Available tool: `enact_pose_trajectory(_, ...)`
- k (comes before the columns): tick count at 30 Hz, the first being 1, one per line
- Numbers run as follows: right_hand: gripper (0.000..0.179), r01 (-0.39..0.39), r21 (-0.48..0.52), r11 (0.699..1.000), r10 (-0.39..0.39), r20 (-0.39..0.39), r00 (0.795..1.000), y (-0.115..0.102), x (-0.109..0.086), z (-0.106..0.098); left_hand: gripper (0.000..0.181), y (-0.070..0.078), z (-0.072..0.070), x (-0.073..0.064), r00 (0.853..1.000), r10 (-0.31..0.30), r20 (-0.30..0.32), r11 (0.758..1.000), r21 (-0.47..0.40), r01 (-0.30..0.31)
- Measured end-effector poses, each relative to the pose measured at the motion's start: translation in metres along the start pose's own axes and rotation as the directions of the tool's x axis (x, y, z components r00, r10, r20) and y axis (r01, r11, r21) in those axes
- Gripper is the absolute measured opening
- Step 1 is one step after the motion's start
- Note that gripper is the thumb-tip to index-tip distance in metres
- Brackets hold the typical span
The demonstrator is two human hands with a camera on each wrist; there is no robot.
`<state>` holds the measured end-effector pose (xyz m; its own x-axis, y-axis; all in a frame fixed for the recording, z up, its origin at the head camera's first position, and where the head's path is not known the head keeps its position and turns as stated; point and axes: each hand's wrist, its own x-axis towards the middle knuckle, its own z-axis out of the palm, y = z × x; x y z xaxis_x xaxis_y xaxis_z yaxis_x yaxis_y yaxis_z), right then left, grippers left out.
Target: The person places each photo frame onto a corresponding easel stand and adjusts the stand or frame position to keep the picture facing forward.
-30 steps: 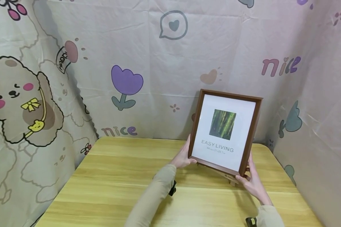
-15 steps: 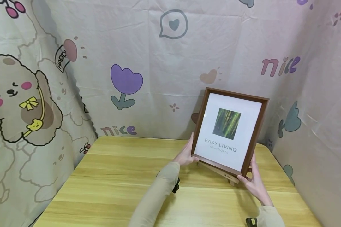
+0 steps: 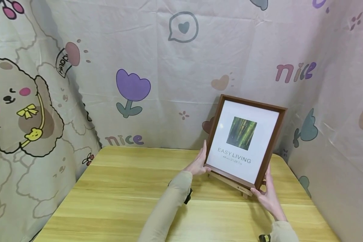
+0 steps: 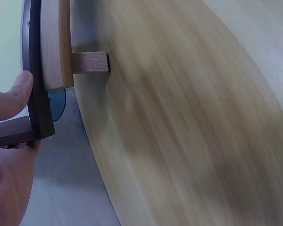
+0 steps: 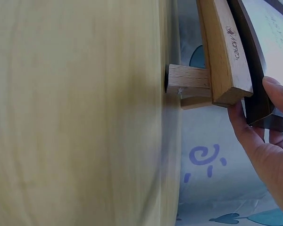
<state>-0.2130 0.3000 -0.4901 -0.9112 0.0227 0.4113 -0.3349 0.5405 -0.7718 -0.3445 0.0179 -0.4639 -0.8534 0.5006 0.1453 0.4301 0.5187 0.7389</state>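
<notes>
A brown picture frame (image 3: 241,161) with a bamboo picture and the words "EASY LIVING" leans back at the right of the table, its right side lower in the head view. My left hand (image 3: 197,163) grips its lower left corner, thumb at the front. At the lower right corner, my right hand (image 3: 269,198) holds the frame between thumb and fingers. Directly below the frame's bottom edge is the ledge of a small wooden easel (image 3: 231,183). In the right wrist view, a fingertip of that hand reaches the end of the easel ledge (image 5: 232,61). Most of the easel is hidden behind the frame.
The wooden table (image 3: 133,188) extends left and forward of the easel. A printed cloth backdrop (image 3: 181,67) hangs close behind the table and along both sides. In the left wrist view, an easel foot (image 4: 90,62) stands on the tabletop.
The picture frame has shifted a little to the right over the easel, both hands holding it. More of the easel ledge shows below it. Over the last half second it has barely moved.
</notes>
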Motion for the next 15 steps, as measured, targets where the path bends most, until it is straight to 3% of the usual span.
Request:
enact_pose_trajectory(11,0.124,0.001,0.014,1.0,-0.001,-0.005,1.0,0.0027,0.0003,0.0015,0.116,-0.0023,0.0054,0.0022,1.0,-0.02,-0.022,1.0,0.003,0.02)
enact_pose_trajectory(15,0.124,0.006,0.016,1.0,-0.006,-0.011,1.0,0.0046,-0.0009,0.0015,0.108,-0.0031,0.0072,0.0014,0.998,0.021,-0.053,1.0,0.003,-0.021)
